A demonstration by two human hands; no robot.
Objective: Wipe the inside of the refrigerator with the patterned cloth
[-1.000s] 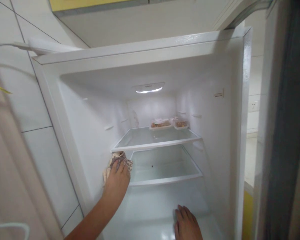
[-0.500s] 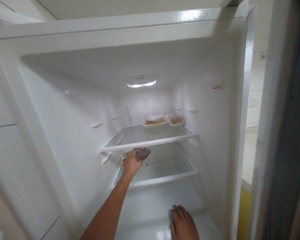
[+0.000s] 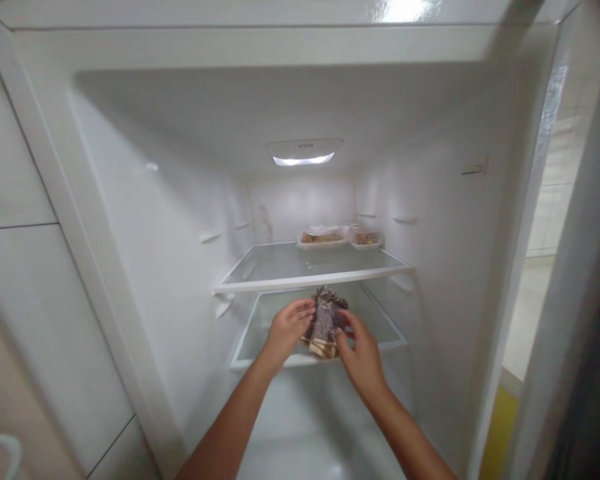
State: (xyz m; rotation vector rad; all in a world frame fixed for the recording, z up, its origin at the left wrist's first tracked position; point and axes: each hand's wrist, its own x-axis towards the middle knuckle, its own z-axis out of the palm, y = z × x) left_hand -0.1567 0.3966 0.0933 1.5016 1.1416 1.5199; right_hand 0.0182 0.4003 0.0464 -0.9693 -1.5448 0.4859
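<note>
Between my two hands is a crumpled cloth, dark greyish-brown and patterned, with a cream edge at its lower end. My left hand grips its left side. On the right side, the fingers and thumb of my right hand are closed on it too. The cloth is in front of the lower glass shelf of an open fridge, near that shelf's white front edge.
On the upper glass shelf, a wrapped food tray and a smaller food pack stand at the back right. A lit lamp is in the ceiling. The fridge's side walls flank my arms.
My left hand has brought the cloth from the left part of the lower shelf toward the middle and front. My right hand has risen from below and taken hold of it. The view has shifted.
</note>
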